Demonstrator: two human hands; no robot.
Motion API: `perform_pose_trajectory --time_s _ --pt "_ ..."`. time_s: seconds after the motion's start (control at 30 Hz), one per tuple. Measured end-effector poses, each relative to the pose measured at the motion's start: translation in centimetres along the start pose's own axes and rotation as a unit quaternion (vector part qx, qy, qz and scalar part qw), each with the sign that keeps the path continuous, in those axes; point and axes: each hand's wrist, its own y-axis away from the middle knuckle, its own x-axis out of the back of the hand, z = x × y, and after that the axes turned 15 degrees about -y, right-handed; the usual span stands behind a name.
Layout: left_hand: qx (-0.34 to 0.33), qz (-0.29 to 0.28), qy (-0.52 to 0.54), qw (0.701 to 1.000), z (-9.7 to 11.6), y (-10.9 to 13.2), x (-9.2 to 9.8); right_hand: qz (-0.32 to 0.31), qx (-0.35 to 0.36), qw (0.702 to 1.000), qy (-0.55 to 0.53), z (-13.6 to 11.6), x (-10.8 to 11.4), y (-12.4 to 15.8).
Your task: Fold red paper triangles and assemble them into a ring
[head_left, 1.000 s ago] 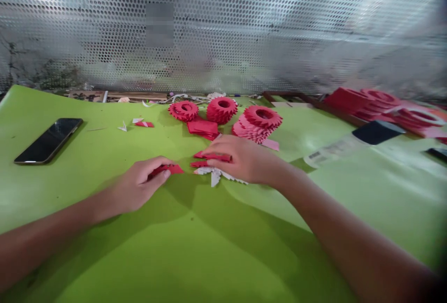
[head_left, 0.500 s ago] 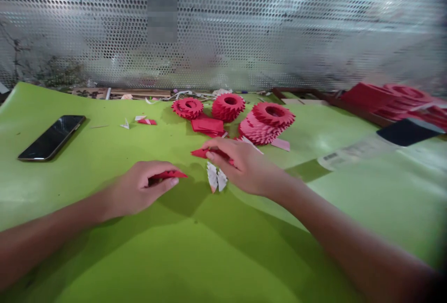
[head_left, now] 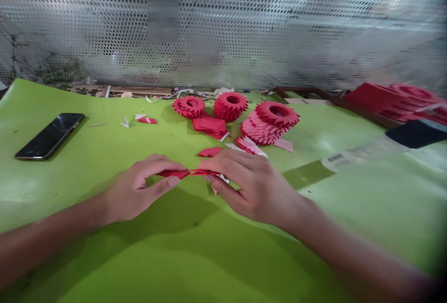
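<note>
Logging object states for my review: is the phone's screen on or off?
Off, it appears: the phone is dark across its front, with nothing lit. Asleep or powered down, I cannot tell.

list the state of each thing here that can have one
Left hand: pinching a red piece
Right hand: pinching a second red piece
Held pieces: ends together; joined or not, unclear
Phone: lying flat, screen dark
Red paper pile: slightly fanned
Left red ring: hole facing up
Tall ring stack: hole facing up
</note>
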Motion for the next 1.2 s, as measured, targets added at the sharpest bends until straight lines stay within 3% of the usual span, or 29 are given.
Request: perform_pose_trajectory --time_s 0.2,0.33,0.5,0.6,0.73,0.97,1.13,1.2 --pt "0.016 0.021 0.003 1.0 0.3 -0.2 0.1 0.026 0.018 0.999 -0.029 0.1 -0.2 0.0" --pt "0.068 0.001 0.055 0.996 0.6 -0.3 0.5 0.047 -0.044 0.986 -0.154 -0.5 -0.5 -0.3" --pt "0.088 -0.047 0.149 0.984 0.6 -0.6 1.1 0.043 -0.222 0.919 -0.323 -0.8 -0.8 -0.7" --pt "0.099 -0.08 0.186 0.974 0.6 -0.7 1.3 0.017 -0.283 0.87 -0.404 -0.4 -0.9 -0.7" --pt "0.114 -0.097 0.197 0.969 0.4 -0.9 1.3 0.012 -0.3 0.831 -0.468 -0.1 -1.0 -0.8" --pt "0.151 -0.106 0.218 0.958 0.1 -1.2 1.4 -0.016 -0.284 0.84 -0.462 0.3 -1.3 -0.6" --pt "0.131 -0.121 0.243 0.954 -0.1 -1.4 1.5 -0.012 -0.335 0.755 -0.564 0.3 -1.5 -0.8" --pt "0.128 -0.126 0.247 0.952 -0.2 -1.5 1.5 -0.011 -0.342 0.739 -0.581 0.4 -1.5 -0.9"
